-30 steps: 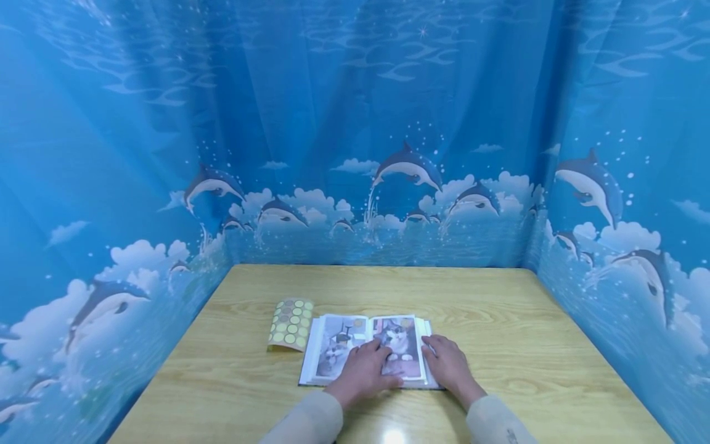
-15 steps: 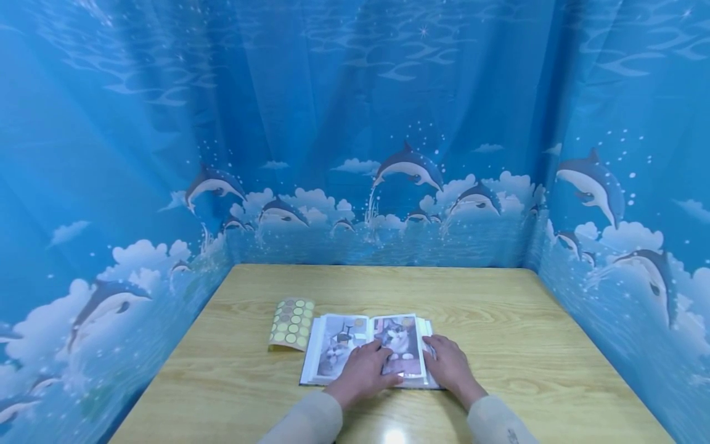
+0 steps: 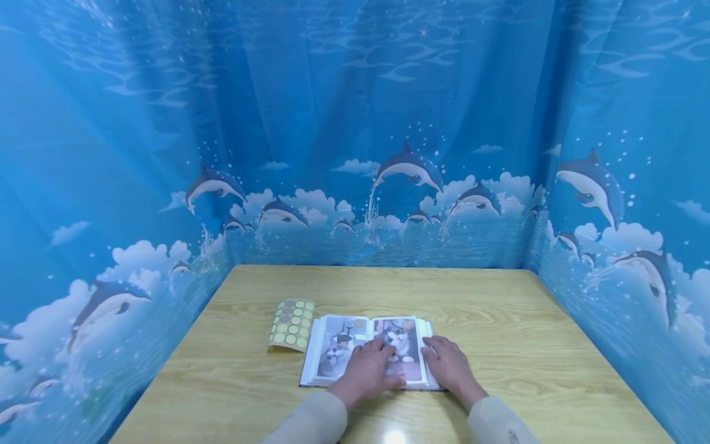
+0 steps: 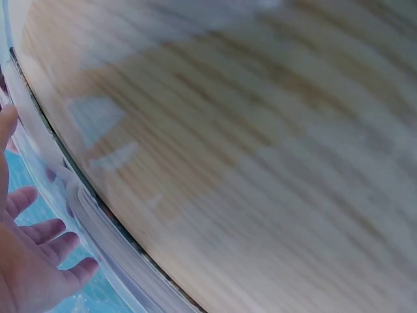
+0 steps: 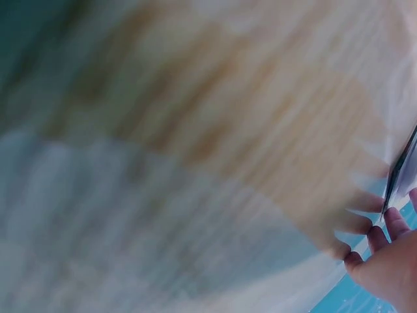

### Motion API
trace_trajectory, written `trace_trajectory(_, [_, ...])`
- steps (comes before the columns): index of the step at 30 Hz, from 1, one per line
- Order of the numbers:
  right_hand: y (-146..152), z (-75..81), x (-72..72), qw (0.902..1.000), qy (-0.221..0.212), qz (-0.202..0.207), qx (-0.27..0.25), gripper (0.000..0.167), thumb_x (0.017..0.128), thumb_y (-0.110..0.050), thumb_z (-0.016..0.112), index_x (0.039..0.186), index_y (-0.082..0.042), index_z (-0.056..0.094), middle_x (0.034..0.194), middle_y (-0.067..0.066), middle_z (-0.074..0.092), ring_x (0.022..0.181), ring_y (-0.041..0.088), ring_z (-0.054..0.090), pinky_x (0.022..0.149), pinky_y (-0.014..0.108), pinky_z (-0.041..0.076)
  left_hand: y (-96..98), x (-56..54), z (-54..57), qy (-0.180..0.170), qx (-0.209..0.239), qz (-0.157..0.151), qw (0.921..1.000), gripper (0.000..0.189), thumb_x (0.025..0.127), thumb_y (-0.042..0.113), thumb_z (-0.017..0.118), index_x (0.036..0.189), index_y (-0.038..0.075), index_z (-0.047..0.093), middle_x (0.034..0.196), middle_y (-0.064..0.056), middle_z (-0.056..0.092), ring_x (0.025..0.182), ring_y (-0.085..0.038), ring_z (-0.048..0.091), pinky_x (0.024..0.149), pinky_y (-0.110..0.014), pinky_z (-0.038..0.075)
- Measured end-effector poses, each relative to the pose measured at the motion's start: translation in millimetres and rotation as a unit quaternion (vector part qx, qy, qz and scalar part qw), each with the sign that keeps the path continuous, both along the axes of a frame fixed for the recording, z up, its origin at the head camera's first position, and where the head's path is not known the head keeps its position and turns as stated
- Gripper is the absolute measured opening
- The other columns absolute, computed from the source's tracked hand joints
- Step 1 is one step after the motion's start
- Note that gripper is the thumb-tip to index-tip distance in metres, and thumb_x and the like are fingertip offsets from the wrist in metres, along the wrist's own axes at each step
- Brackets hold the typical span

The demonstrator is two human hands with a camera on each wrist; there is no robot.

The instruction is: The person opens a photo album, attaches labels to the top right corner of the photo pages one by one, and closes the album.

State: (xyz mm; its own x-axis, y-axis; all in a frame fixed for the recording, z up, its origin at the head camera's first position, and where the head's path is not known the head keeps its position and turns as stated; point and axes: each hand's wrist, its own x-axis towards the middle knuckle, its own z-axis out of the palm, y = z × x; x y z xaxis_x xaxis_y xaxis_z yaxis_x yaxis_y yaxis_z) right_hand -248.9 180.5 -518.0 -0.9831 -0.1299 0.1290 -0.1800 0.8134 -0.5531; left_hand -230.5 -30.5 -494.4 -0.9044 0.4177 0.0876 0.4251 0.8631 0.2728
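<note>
A photo album (image 3: pixel 313 353) lies spread on the table, with a cat picture (image 3: pixel 333 357) on the left page and another cat picture (image 3: pixel 407 369) on the right. My left hand (image 3: pixel 367 370) is over the middle and lower part of the right page, fingers spread and partly covering that picture. The left wrist view shows the left hand (image 4: pixel 32 261) with fingers loosely extended beside the album's edge (image 4: pixel 111 228). At the album's right edge rests my right hand (image 3: pixel 450 369). In the right wrist view, the right hand (image 5: pixel 388 261) has its fingertips by the cover.
Left of the album lies a slightly curled sheet of round yellow stickers (image 3: pixel 291 324). The wooden table (image 3: pixel 499 308) extends around both. Blue curtains (image 3: pixel 344 135) printed with dolphins stand at the back and both sides.
My left hand has shifted slightly to the right and up over the right page. The right hand, the album and the sticker sheet look the same.
</note>
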Motion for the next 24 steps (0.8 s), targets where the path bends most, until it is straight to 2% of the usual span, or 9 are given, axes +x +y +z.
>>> trace_trajectory(5, [-0.7,0.4,0.8,1.0000,0.007,0.000,0.001,0.040,0.102,-0.024,0.052,0.132,0.002,0.059,0.137,0.031,0.050,0.127,0.051,0.044,0.104,0.067,0.033,2.5,-0.2,-1.0,0.018,-0.012,-0.005,0.9997,0.076,0.076,0.058,0.077,0.136,0.016,0.058,0.141,-0.013,0.051,0.129,-0.030,0.048,0.103,-0.053,0.043])
trace_trajectory(9, [-0.7,-0.2,1.1,1.0000,0.005,-0.002,0.002,0.039,0.102,-0.023,0.050,0.132,0.002,0.059,0.138,0.030,0.050,0.127,0.051,0.044,0.104,0.067,0.033,2.9,-0.5,-1.5,0.019,-0.012,-0.008,0.9997,0.079,0.074,0.060,0.077,0.137,0.016,0.058,0.142,-0.013,0.051,0.129,-0.030,0.048,0.102,-0.053,0.043])
trace_trajectory(15, [-1.0,0.8,1.6,1.0000,0.001,-0.003,0.000,0.039,0.102,-0.019,0.048,0.134,0.001,0.058,0.140,0.029,0.049,0.129,0.050,0.042,0.106,0.068,0.031,0.1,-2.4,-1.9,-0.008,0.012,-0.007,0.9999,0.075,0.080,0.059,0.073,0.137,0.014,0.057,0.144,-0.013,0.051,0.132,-0.030,0.047,0.107,-0.053,0.040])
trace_trajectory(20, [-1.9,1.1,1.0,1.0000,0.005,-0.003,-0.003,0.040,0.102,-0.021,0.049,0.135,0.001,0.057,0.140,0.030,0.048,0.129,0.050,0.042,0.106,0.068,0.031,-2.1,-2.7,2.1,-0.033,0.037,-0.007,0.9988,0.071,0.082,0.055,0.073,0.137,0.013,0.057,0.143,-0.012,0.052,0.132,-0.030,0.047,0.109,-0.053,0.037])
trace_trajectory(24, [-1.4,1.8,0.4,1.0000,0.003,-0.004,-0.002,0.040,0.102,-0.021,0.049,0.135,0.001,0.057,0.141,0.030,0.048,0.130,0.050,0.042,0.106,0.068,0.030,-2.9,-2.9,3.6,-0.024,0.027,-0.011,0.9993,0.068,0.082,0.053,0.073,0.135,0.013,0.059,0.140,-0.011,0.055,0.129,-0.029,0.050,0.107,-0.051,0.040])
